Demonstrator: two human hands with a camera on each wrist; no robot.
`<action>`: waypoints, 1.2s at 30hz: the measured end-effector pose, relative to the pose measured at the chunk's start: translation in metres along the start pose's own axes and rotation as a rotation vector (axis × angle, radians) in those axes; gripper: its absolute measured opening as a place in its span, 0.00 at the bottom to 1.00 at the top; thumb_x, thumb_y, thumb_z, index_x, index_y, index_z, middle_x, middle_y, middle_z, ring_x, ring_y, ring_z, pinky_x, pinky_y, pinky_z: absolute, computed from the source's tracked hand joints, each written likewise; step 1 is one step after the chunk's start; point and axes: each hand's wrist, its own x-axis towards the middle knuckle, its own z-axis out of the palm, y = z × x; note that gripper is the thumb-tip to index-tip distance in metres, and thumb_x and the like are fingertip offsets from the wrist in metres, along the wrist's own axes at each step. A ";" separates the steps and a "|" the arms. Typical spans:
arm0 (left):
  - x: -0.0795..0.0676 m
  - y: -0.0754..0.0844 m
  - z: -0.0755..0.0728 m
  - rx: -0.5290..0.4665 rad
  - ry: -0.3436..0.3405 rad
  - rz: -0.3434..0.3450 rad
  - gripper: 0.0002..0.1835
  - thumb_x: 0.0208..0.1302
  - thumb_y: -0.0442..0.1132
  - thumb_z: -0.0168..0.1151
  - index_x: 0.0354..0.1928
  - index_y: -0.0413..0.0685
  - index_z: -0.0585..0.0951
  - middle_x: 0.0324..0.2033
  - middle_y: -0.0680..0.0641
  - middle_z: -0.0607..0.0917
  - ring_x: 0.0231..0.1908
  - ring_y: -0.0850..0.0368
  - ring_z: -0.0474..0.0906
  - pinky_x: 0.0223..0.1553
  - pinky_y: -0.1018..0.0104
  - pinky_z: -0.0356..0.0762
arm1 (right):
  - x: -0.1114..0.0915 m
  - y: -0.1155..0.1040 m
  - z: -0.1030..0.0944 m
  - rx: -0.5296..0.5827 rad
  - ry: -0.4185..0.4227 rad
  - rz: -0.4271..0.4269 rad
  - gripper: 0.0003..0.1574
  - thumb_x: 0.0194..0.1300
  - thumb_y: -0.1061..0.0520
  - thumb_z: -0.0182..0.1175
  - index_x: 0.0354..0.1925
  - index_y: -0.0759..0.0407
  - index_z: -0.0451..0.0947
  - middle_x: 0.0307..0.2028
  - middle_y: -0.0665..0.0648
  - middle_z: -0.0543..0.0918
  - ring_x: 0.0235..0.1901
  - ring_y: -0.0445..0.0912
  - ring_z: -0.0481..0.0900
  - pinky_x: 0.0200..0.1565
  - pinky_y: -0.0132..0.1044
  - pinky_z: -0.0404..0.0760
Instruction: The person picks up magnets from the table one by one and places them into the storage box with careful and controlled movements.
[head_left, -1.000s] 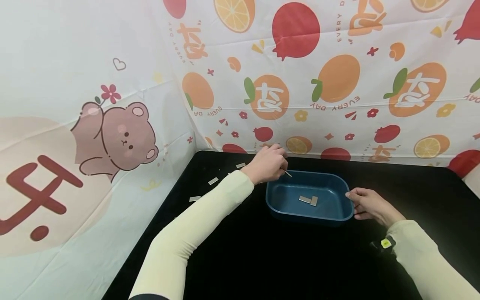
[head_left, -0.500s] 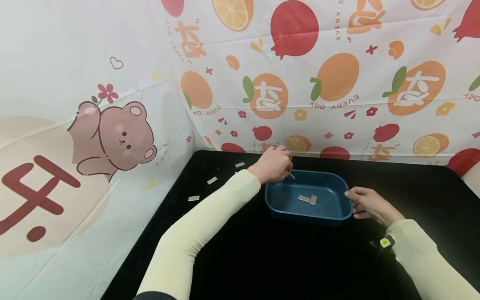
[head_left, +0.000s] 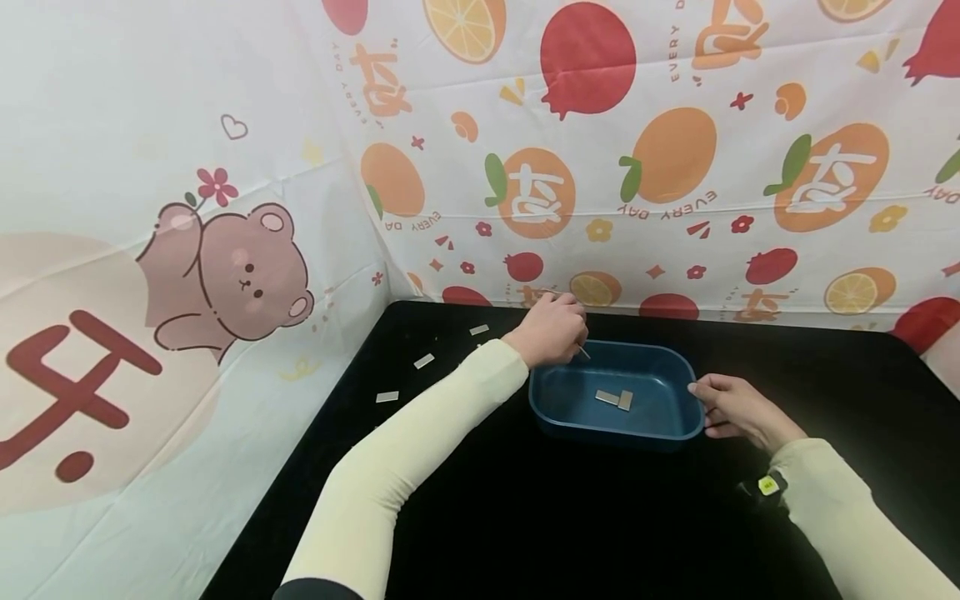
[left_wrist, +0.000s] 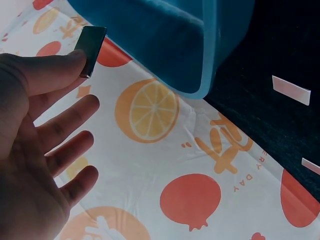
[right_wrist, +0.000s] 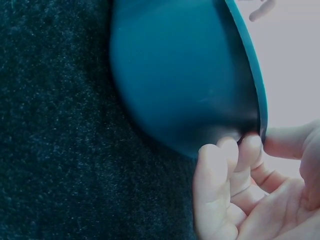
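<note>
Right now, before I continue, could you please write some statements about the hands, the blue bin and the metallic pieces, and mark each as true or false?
1. The left hand pinches a rectangular metallic piece. True.
2. The right hand holds the blue bin at its edge. True.
3. The blue bin is upside down. False: it stands upright, with its opening facing up.
4. Two metallic pieces lie inside the bin. True.
5. The loose pieces visible on the black tabletop lie to the right of the bin. False: those loose pieces lie to its left.
</note>
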 end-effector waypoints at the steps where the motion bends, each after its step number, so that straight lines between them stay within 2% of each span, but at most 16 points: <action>1: 0.001 0.000 0.000 -0.004 -0.001 0.002 0.07 0.59 0.48 0.58 0.32 0.63 0.85 0.44 0.57 0.80 0.52 0.57 0.66 0.52 0.59 0.66 | 0.000 0.000 0.000 0.000 0.000 0.001 0.23 0.67 0.41 0.48 0.41 0.60 0.70 0.26 0.53 0.74 0.26 0.44 0.78 0.34 0.38 0.82; 9: 0.007 0.005 0.001 -0.014 -0.038 0.010 0.07 0.60 0.47 0.57 0.34 0.63 0.85 0.43 0.58 0.80 0.50 0.58 0.66 0.49 0.62 0.67 | 0.000 0.000 -0.002 -0.003 -0.004 -0.006 0.24 0.66 0.40 0.48 0.41 0.60 0.70 0.26 0.53 0.74 0.26 0.44 0.78 0.34 0.38 0.82; 18: 0.016 0.013 0.004 0.002 -0.102 0.054 0.07 0.60 0.45 0.57 0.36 0.62 0.84 0.42 0.58 0.80 0.48 0.58 0.67 0.50 0.61 0.68 | 0.000 0.001 -0.001 0.010 -0.012 0.002 0.24 0.66 0.39 0.48 0.41 0.60 0.70 0.26 0.52 0.74 0.26 0.44 0.79 0.34 0.38 0.82; 25: 0.021 0.021 0.004 -0.004 -0.125 0.057 0.06 0.60 0.45 0.58 0.35 0.62 0.84 0.40 0.58 0.81 0.47 0.59 0.67 0.47 0.63 0.68 | 0.001 0.002 0.000 0.023 -0.008 0.010 0.23 0.65 0.40 0.49 0.39 0.58 0.70 0.25 0.52 0.74 0.25 0.43 0.79 0.33 0.38 0.82; 36: 0.027 0.026 0.014 -0.006 -0.160 0.036 0.06 0.59 0.46 0.59 0.35 0.61 0.84 0.41 0.58 0.81 0.44 0.60 0.67 0.45 0.64 0.68 | 0.002 0.002 -0.002 0.007 -0.004 0.010 0.22 0.65 0.39 0.49 0.38 0.57 0.70 0.26 0.53 0.74 0.26 0.44 0.78 0.33 0.38 0.82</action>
